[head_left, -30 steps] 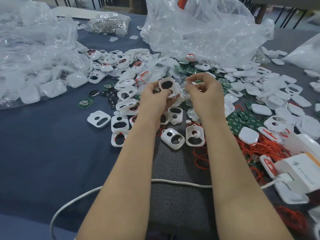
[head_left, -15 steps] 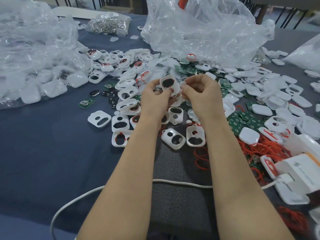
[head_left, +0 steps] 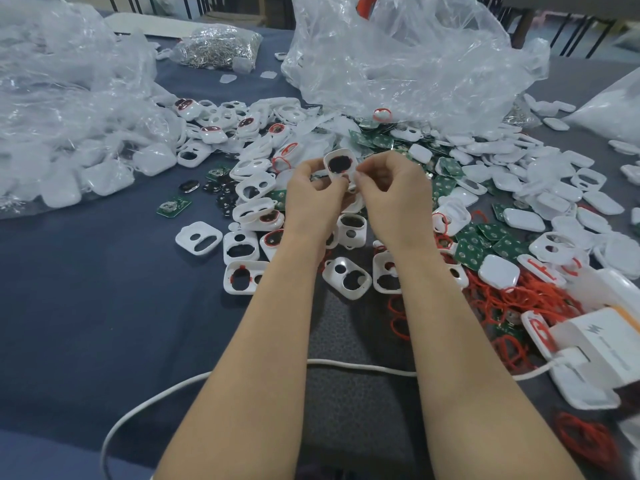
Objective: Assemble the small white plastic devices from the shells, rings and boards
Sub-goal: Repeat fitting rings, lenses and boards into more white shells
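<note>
1. Closest to me, a white cable [head_left: 346, 367] runs across the dark table [head_left: 86, 306] and a grey mat [head_left: 349, 341], reaching a white charger box [head_left: 602, 344] at the right edge.
2. Past that, both forearms stretch forward over the mat. Loose shells [head_left: 347, 277] lie around the wrists, and a tangle of red rings [head_left: 512, 296] spreads to the right.
3. Above the pile, my left hand [head_left: 311, 195] curls round the shell [head_left: 340, 166] from the left, tilting its dark oval opening toward me.
4. My right hand [head_left: 394, 192] sits just beside it, thumb and forefinger pinching the shell's lower right edge. I cannot tell if they hold anything else.
5. Green boards [head_left: 485, 244] lie right of the hands among more white parts.
6. Farthest off, a clear plastic bag [head_left: 408, 57] slumps behind the pile, with another bag of white pieces [head_left: 69, 116] to the left.
</note>
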